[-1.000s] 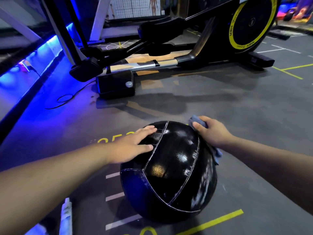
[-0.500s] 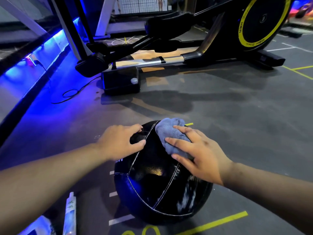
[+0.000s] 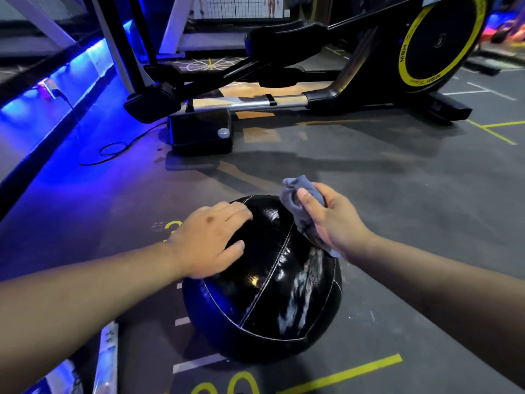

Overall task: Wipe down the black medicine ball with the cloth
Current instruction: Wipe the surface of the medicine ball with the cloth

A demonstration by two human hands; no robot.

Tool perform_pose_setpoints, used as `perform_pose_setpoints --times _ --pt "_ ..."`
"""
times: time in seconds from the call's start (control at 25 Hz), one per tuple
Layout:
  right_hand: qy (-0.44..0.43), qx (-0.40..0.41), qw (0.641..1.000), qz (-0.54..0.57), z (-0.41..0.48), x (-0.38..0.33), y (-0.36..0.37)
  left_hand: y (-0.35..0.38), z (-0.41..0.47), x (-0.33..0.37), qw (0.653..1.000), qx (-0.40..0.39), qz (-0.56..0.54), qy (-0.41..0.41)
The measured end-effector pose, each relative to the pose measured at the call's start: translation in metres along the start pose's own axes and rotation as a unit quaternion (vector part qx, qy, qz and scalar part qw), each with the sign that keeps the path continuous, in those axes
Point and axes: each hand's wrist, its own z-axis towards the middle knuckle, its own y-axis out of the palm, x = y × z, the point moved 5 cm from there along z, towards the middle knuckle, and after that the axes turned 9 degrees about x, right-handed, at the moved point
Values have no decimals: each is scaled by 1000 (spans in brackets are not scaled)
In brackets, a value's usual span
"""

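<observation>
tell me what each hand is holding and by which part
The right hand grips the cloth bunched round its middle, one end poking out above the thumb. The left hand holds nothing; it rests on top of the black medicine ball.

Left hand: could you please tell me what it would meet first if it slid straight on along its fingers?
Likely the cloth held by the right hand, across the top of the medicine ball from the left hand; depth unclear.
</observation>
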Motion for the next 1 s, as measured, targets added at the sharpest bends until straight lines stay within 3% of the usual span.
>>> perform_pose_setpoints --times 0.16,0.24,0.36,0.44,0.64,0.76,0.92,1.0 --pt "129 22 991 -39 30 -17 -1 -4 -10 -27 999 -3 -12 -45" --pt "132 10 986 -102 43 -32 3 -5 -13 -40 998 -9 -8 -68" --pt "41 61 979 -191 52 -51 6 -4 -20 -54 996 -13 15 -92" --pt "-15 104 977 -187 34 -61 11 -5 -22 -60 994 -14 20 -109" --pt "-103 8 984 -145 -20 -39 47 -8 -17 -61 987 -21 21 -158" --pt "-108 25 992 -64 -31 -31 37 -8 -15 -52 986 -15 -3 -167" --pt "-129 20 977 -166 -39 -18 18 -4 -9 -33 991 -47 -35 -119" --pt "-162 31 954 -251 -37 -11 11 -2 -8 -25 992 -43 -45 -108"
